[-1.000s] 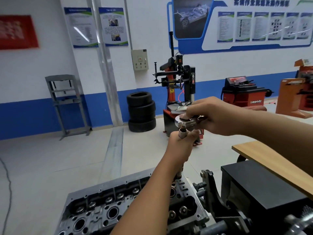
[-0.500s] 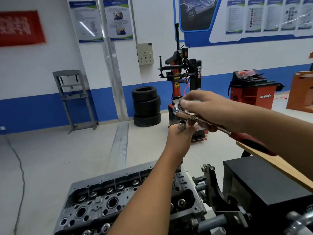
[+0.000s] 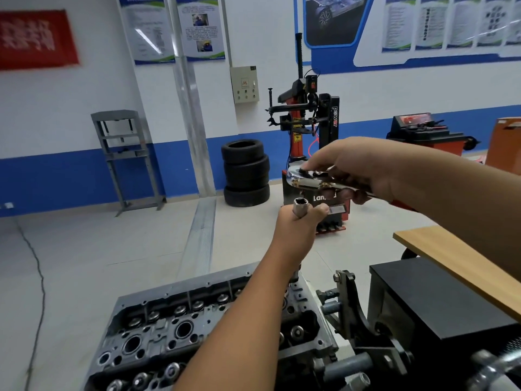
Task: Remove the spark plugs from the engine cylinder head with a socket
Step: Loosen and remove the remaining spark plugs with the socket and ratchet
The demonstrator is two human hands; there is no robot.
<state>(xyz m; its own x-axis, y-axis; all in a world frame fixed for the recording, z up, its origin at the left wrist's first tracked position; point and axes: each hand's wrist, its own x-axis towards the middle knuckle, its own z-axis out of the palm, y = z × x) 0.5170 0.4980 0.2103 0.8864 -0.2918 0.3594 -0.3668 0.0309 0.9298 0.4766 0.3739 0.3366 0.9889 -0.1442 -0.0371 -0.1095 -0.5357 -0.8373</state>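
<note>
Socket (image 3: 300, 206) now seemingly clear of ratchet (image 3: 307, 177)

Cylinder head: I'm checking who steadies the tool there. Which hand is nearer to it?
Left. The left hand grips the socket extension just above the cylinder head; the right hand holds the ratchet higher up, apart from it.

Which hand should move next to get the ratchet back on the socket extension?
The right hand, probably. It grips the ratchet, whose head hangs just above the open top of the socket extension. The left hand grips that extension upright over the cylinder head, so it should stay steady.
</note>
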